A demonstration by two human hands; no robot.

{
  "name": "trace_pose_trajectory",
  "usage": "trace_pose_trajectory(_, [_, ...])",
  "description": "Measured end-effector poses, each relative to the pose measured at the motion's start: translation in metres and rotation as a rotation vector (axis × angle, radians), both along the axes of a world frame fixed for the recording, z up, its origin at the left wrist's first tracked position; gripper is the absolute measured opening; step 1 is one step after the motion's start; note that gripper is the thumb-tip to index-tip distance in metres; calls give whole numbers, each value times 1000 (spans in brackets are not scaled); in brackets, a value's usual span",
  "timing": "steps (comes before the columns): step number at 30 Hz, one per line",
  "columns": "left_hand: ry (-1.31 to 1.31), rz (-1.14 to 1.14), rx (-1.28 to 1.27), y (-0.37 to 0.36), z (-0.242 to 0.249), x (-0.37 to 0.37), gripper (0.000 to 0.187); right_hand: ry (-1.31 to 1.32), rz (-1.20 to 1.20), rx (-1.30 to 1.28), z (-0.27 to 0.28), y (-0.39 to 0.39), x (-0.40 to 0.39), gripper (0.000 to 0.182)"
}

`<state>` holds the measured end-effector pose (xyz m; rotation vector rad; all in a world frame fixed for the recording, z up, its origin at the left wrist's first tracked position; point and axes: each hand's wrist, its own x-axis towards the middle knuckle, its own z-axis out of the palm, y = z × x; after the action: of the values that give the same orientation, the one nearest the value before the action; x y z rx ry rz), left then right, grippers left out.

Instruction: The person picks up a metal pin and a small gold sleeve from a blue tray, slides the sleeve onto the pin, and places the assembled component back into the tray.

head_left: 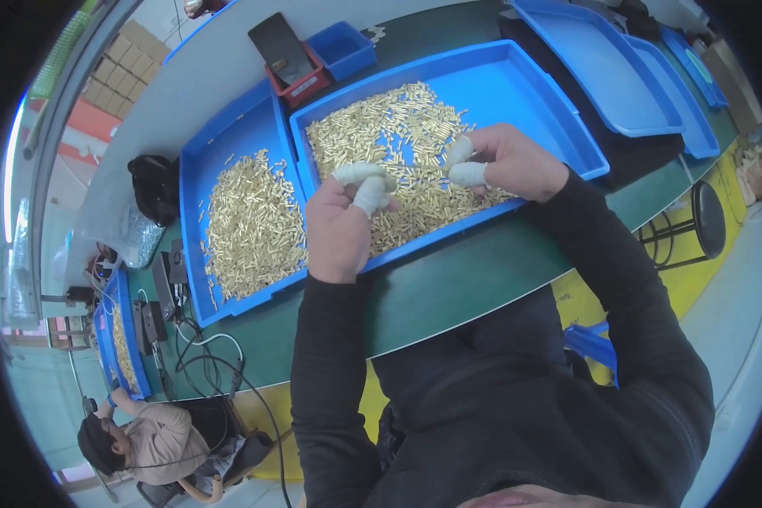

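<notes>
Hovering over a big blue tray [525, 89], two hands are facing each other, with a small space between them. Lots of tiny gold pieces [389, 118] are lying in that tray, below the hands and past them. The left hand [340, 229] is bringing its thumb and finger close together, and the right hand [521, 161] is doing much the same. White wraps [467, 175] are covering those fingertips, so I cannot tell if either hand is holding a piece. Just to the left, another blue tray [220, 148] is holding a second gold heap [254, 229]. Behind the trays, a red box [305, 87] is sitting beside a little blue box [341, 49]. Everything is resting on a green table [449, 288]. Far to the left, another person [161, 444] is sitting and reaching toward a tray.
</notes>
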<state>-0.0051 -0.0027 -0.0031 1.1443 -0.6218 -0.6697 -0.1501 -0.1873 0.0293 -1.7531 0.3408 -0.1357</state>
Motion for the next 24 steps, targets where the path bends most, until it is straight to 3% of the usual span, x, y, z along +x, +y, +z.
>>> trace_pose_trajectory(9, [148, -44, -65, 1, 0, 2, 13, -41, 43, -117, -4, 0, -1, 6])
trace_pose_trajectory(18, [-81, 22, 77, 1, -4, 1, 11, -81, 60, -182, -11, -5, -2, 9])
trace_pose_trajectory(21, [-528, 73, 331, 6, 7, 0, 12, -237, 39, -440, -20, -10, -4, 8])
trace_pose_trajectory(22, [-656, 68, 318, 5, 3, 3, 12, -265, 45, -484, -21, -11, -5, 8])
trace_pose_trajectory(24, [-1169, 44, 256, 6, -5, 10, 11, -381, 70, -657, -24, -13, -6, 10])
